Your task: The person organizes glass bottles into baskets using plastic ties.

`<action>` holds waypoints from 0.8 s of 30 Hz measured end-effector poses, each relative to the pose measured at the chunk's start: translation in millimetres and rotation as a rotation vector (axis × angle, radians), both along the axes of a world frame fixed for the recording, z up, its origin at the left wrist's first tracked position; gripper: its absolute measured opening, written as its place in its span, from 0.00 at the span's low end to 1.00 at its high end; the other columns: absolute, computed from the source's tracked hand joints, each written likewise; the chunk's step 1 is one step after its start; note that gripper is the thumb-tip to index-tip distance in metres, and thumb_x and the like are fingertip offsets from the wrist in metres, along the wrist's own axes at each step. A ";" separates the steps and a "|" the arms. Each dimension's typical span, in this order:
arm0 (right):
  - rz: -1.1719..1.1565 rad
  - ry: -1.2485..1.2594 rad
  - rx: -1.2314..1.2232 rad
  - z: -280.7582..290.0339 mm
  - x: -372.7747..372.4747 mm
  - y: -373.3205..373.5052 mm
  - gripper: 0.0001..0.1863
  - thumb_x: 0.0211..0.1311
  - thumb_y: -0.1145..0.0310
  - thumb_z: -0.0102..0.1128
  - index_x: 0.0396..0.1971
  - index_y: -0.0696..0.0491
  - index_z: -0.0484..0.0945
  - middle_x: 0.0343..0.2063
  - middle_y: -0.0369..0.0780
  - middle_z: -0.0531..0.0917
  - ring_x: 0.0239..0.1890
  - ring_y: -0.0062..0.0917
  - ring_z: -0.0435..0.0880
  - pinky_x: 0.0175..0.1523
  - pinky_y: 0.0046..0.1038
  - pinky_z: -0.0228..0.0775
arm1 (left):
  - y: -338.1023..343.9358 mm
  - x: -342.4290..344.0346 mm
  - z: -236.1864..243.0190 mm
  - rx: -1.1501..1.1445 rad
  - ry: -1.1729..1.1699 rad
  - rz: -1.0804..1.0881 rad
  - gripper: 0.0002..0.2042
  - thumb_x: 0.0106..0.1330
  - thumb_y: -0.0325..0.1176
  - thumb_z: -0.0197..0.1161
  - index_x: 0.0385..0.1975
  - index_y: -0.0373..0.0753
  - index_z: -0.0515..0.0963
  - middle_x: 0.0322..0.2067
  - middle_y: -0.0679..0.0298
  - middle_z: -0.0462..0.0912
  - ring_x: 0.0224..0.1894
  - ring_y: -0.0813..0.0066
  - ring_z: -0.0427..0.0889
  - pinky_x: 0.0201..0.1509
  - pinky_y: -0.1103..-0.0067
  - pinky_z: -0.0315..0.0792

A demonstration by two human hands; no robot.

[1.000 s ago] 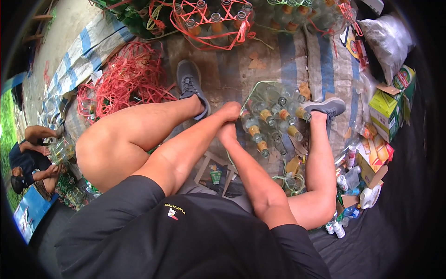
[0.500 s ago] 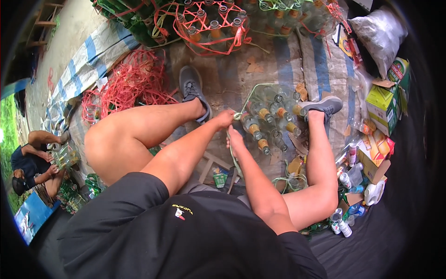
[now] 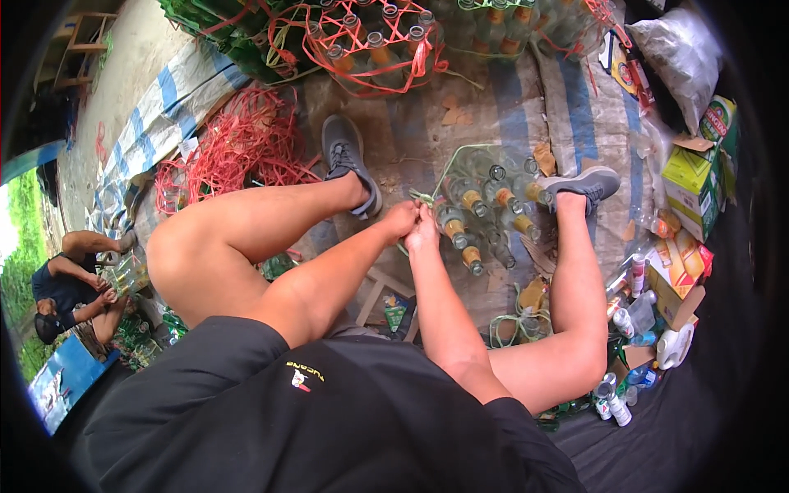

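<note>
- Head view: apart a moment ago, the left hand (image 3: pixel 402 219) and right hand (image 3: pixel 422 231) now meet, both pinching green cord (image 3: pixel 423 198) at one spot.
- The cord runs round clear bottles (image 3: pixel 501 197) on the striped tarp (image 3: pixel 514 107), nearer its right edge.

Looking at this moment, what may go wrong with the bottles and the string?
The left hand and right hand meet at the green string; if their grip slips, the string might go slack.

The clear bottles stand close together, so a sharp pull could knock some against each other.

The right shoe is close beside the bottles; moving that foot might tip one over.
</note>
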State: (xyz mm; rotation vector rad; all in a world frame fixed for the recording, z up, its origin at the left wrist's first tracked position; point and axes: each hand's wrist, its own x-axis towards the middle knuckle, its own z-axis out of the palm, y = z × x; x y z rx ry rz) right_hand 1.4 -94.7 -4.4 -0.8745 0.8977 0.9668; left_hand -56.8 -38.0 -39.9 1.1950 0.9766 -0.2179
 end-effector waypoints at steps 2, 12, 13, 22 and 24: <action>-0.066 0.038 0.005 -4.2 -0.3 -0.1 0.10 0.69 0.64 0.55 0.45 0.53 0.75 0.42 0.37 0.80 0.48 0.27 0.77 0.57 0.33 0.71 | -1.4 3.6 8.2 -0.166 0.062 0.069 0.11 0.70 0.32 0.50 0.40 0.34 0.78 0.36 0.57 0.84 0.38 0.66 0.80 0.45 0.69 0.73; -0.180 0.057 0.077 -16.8 -0.3 -2.5 0.10 0.68 0.67 0.56 0.43 0.55 0.77 0.40 0.38 0.82 0.46 0.27 0.80 0.57 0.32 0.72 | 3.3 0.6 15.9 -0.143 -0.046 0.051 0.15 0.73 0.31 0.47 0.55 0.36 0.73 0.49 0.61 0.81 0.49 0.72 0.77 0.55 0.75 0.69; -0.168 0.039 0.081 -18.6 0.6 -5.9 0.09 0.67 0.69 0.56 0.43 0.56 0.77 0.40 0.38 0.83 0.45 0.27 0.80 0.57 0.31 0.73 | 2.6 3.2 23.8 -0.160 -0.022 0.050 0.15 0.73 0.32 0.47 0.54 0.37 0.74 0.50 0.59 0.81 0.50 0.70 0.77 0.55 0.74 0.69; 0.200 -0.129 -0.092 19.4 -1.8 -12.7 0.09 0.71 0.67 0.50 0.44 0.53 0.75 0.38 0.39 0.82 0.42 0.27 0.80 0.51 0.27 0.72 | -17.5 1.9 58.9 0.296 0.207 -0.158 0.18 0.69 0.42 0.47 0.45 0.36 0.78 0.41 0.48 0.83 0.42 0.48 0.82 0.47 0.60 0.73; 0.341 -0.224 -0.128 15.2 -3.7 -20.2 0.07 0.71 0.69 0.49 0.41 0.53 0.74 0.36 0.40 0.83 0.37 0.27 0.80 0.45 0.26 0.74 | -18.5 -0.9 77.5 0.111 0.219 -0.152 0.17 0.69 0.41 0.46 0.37 0.37 0.79 0.33 0.51 0.83 0.28 0.54 0.82 0.33 0.57 0.73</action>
